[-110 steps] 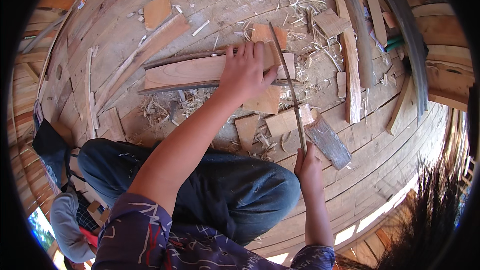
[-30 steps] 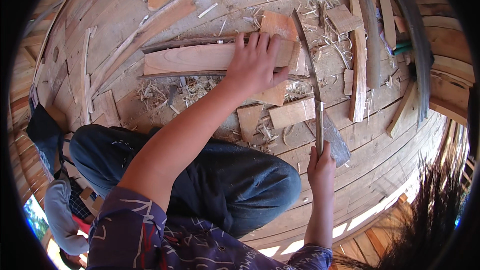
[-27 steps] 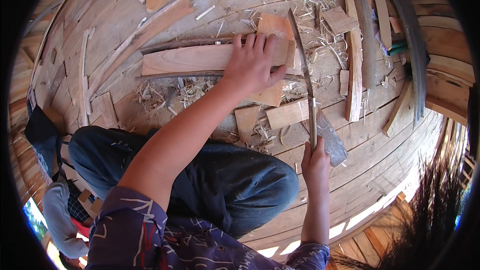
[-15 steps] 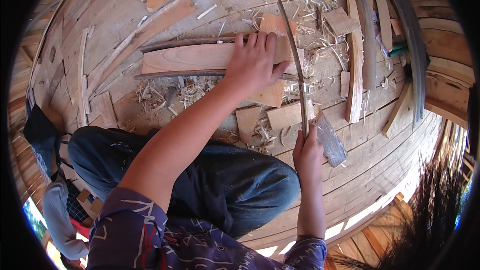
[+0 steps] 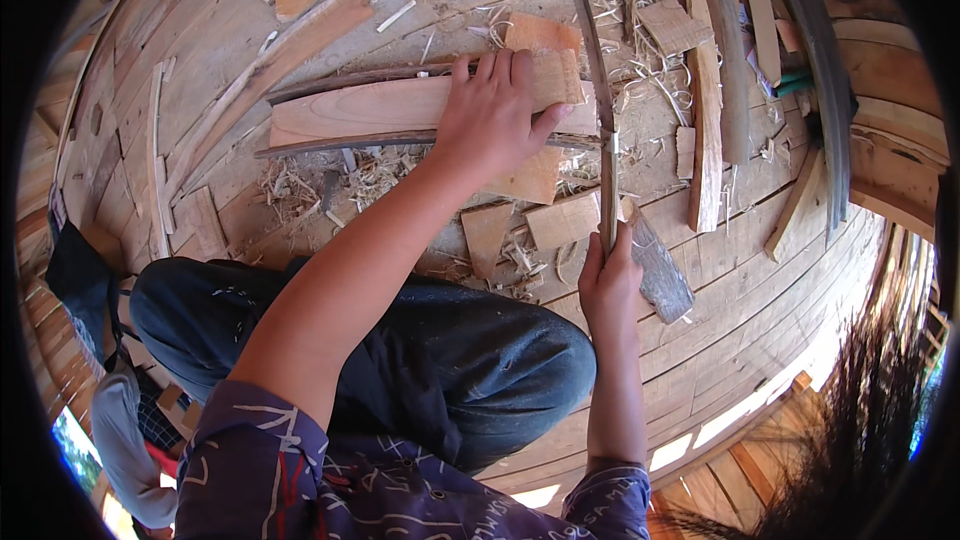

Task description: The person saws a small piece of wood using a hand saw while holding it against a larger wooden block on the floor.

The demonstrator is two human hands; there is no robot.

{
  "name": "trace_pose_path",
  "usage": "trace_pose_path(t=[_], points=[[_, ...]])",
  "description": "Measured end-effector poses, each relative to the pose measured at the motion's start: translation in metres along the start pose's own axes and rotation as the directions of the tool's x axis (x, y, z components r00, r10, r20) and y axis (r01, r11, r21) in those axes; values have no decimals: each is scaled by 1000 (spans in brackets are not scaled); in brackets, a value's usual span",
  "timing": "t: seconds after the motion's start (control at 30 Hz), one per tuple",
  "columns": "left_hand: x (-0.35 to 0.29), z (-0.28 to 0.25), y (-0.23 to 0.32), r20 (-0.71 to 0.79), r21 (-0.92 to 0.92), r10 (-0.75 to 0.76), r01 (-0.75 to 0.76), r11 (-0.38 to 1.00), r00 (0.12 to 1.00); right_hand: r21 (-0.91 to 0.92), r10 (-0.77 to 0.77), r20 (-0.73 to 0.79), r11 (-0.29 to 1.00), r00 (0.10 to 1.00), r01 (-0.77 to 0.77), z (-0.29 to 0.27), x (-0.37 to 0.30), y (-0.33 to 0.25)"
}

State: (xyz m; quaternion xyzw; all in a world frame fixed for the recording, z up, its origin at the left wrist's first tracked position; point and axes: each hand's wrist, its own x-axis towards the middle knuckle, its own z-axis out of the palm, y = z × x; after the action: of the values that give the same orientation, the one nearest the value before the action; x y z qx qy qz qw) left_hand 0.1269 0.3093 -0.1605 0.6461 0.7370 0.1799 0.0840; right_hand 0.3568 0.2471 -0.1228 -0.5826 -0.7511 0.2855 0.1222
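My left hand [image 5: 487, 108] grips a small wood block [image 5: 557, 77], thumb on the near side and fingers over the far side. The block rests on the right part of a long pale plank [image 5: 350, 112] lying across the floor. My right hand [image 5: 611, 280] is closed around the wooden handle of a long, narrow knife [image 5: 592, 32]. Its blade points away from me, just right of the block's end; whether it touches the wood, I cannot tell. Under the plank's right part, a flat orange-brown board [image 5: 530, 180] sticks out on both sides.
Wood shavings [image 5: 290, 185] and offcuts litter the plank floor. A bark-covered piece [image 5: 660, 268] lies right of my right hand. Several long wood strips [image 5: 706, 140] lie farther right. A dark bristly bundle [image 5: 850, 420] is at lower right. Another person's grey sleeve [image 5: 130, 450] shows at lower left.
The knife has moved farther away from me and slightly right of the block. More of the block's face shows past my left hand. The whole view has shifted slightly.
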Motion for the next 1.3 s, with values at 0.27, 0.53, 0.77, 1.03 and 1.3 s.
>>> trace_pose_path(t=[0.27, 0.53, 0.77, 1.03, 1.3], points=[[0, 4, 0, -25, -15, 38, -39, 999, 999, -40, 94, 82, 995, 992, -91, -4, -11, 8], [0, 4, -1, -134, 43, 109, -104, 994, 985, -95, 107, 112, 991, 988, -97, -11, -25, 12], [3, 8, -2, -105, 58, 94, -88, 994, 990, -18, 94, 114, 996, 989, -92, 2, -2, 4], [3, 10, -3, -163, 81, 111, -99, 992, 980, -40, 67, 78, 997, 995, -64, -2, -40, 31], [6, 14, -6, -136, 76, 119, -110, 991, 983, -86, 94, 110, 993, 989, -85, -1, -19, 14]])
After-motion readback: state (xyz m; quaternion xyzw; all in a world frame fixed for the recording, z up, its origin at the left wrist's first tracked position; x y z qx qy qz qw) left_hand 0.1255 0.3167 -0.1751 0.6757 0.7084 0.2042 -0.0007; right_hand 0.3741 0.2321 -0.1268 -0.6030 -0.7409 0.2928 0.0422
